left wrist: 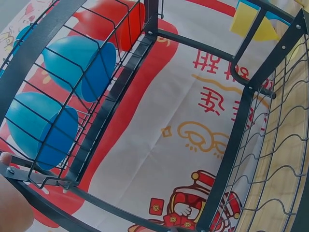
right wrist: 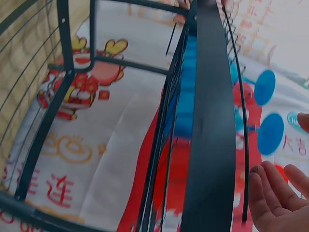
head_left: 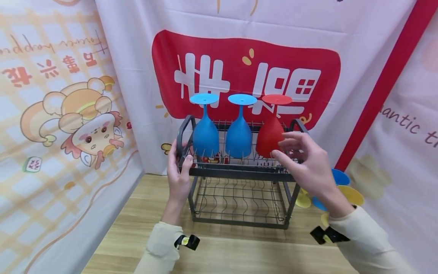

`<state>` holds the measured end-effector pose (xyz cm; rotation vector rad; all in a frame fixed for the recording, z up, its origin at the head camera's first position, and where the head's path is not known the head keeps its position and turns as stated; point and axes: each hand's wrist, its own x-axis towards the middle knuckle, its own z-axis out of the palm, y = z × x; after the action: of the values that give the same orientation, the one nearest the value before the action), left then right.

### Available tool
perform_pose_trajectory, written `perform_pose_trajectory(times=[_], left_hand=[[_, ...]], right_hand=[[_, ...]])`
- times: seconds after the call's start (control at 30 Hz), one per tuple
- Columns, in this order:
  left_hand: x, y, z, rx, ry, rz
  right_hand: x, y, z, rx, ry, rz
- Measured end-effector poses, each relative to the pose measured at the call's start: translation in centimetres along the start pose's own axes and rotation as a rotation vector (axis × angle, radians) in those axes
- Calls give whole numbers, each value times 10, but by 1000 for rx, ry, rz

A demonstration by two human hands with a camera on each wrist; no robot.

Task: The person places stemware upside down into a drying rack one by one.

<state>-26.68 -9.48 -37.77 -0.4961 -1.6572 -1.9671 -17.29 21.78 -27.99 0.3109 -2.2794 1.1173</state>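
Observation:
Two blue goblets (head_left: 206, 137) (head_left: 239, 139) and a red goblet (head_left: 269, 137) stand upside down in a row on the upper tier of a black wire dish rack (head_left: 239, 174). My left hand (head_left: 179, 177) grips the rack's left end, thumb over the front corner. Beside the red goblet, at the right end of the row, is my right hand (head_left: 309, 163), its fingers relaxed and slightly bent. Its fingertips overlap the goblet's bowl in the head view. The right wrist view shows these fingers (right wrist: 273, 191) spread behind the rack's front bar, holding nothing.
The rack's lower tier (head_left: 239, 201) is a wavy wire shelf above the wooden table (head_left: 222, 251). Yellow and blue goblets (head_left: 350, 196) are on the right, partly hidden by my right forearm. Printed cloth (head_left: 130, 76) hangs behind and at both sides.

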Motion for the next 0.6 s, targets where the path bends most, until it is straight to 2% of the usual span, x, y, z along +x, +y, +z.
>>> perform_pose_trajectory(times=[0.2, 0.37, 0.6], left_hand=[[0, 0, 1, 10, -3, -1], [1, 0, 0, 17, 4, 3], [1, -1, 0, 5, -1, 11]], right_hand=[[-20, 22, -22, 27, 104, 35], [-34, 42, -30, 11, 138, 76], [-57, 85, -28, -57, 151, 235]])
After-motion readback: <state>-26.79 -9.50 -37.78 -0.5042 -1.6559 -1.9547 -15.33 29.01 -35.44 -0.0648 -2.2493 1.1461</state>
